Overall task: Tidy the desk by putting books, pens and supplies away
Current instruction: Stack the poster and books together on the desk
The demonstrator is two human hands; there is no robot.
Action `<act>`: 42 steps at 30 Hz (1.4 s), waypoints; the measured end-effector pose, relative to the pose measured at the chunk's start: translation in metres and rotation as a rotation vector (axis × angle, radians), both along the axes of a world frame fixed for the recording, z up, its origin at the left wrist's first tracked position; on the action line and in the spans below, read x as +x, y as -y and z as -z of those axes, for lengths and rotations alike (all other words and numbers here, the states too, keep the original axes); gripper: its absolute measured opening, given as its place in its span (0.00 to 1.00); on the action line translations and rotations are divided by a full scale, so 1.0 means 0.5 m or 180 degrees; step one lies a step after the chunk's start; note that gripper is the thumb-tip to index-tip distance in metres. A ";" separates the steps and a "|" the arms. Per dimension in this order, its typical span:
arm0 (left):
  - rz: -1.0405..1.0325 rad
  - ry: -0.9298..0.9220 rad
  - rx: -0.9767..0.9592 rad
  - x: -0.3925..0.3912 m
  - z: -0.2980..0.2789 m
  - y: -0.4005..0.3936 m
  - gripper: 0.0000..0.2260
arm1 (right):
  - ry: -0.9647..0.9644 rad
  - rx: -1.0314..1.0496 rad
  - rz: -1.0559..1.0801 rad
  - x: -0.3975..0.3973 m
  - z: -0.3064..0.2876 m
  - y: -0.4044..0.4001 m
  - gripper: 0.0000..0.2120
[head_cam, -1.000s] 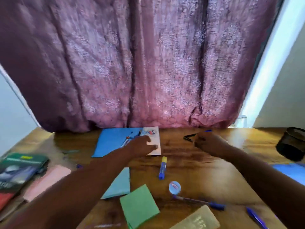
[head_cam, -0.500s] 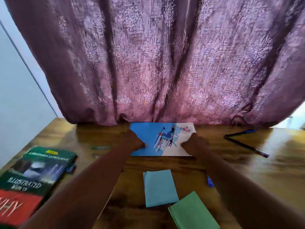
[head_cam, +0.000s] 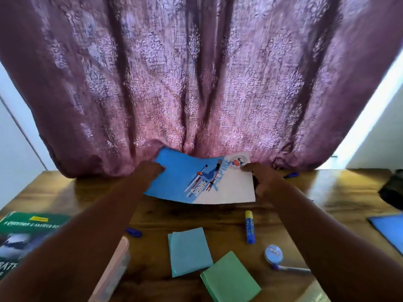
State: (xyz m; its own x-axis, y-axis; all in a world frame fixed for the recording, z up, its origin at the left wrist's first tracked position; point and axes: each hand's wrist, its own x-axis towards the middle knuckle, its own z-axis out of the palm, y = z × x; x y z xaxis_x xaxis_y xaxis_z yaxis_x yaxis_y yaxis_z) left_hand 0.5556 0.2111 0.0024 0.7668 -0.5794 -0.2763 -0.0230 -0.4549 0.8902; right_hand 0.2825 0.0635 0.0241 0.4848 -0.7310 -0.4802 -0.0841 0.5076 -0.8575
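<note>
**Booklet held above bench by both hands**

Booklet [head_cam: 196,182], blue and white with a skier on its cover, is held off the bench [head_cam: 327,192] at the far side, its far edge against the purple curtain [head_cam: 196,83]. Left hand [head_cam: 150,171] pinches its left edge; right hand [head_cam: 259,177] pinches its right edge, thumb on the cover. Each grip is closed on the booklet, which sags slightly between them.

On the bench nearer the person: a light blue paper pad [head_cam: 188,250] and a green paper pad [head_cam: 230,277], corners near each other; a glue stick [head_cam: 249,226] with yellow cap to their right; a round tape roll [head_cam: 273,253] touching a pen [head_cam: 291,269]. A green book [head_cam: 24,234] lies at far left, partly hidden by the left forearm. A blue folder [head_cam: 390,229] sits at the right edge.
</note>
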 end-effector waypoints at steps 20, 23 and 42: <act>0.2865 0.0504 -0.0476 -0.950 -0.132 0.492 0.05 | -0.0147 0.0059 0.2293 -1.031 0.019 -0.020 0.09; 0.3076 0.1156 -0.0191 -1.080 -0.074 0.539 0.07 | -0.0301 0.0294 0.2494 -1.116 0.075 -0.036 0.08; 0.3094 0.2578 0.1108 -1.159 0.084 0.619 0.22 | -0.1542 0.0364 0.1216 -1.162 0.144 -0.028 0.14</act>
State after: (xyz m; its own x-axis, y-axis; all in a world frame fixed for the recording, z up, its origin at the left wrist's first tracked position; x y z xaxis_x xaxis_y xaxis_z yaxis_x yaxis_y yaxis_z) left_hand -0.0240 -0.0982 -0.0395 0.0973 -0.9781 -0.1839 -0.9388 -0.1516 0.3094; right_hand -0.2983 0.0777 -0.0481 -0.0928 -0.7407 -0.6654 -0.2441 0.6648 -0.7060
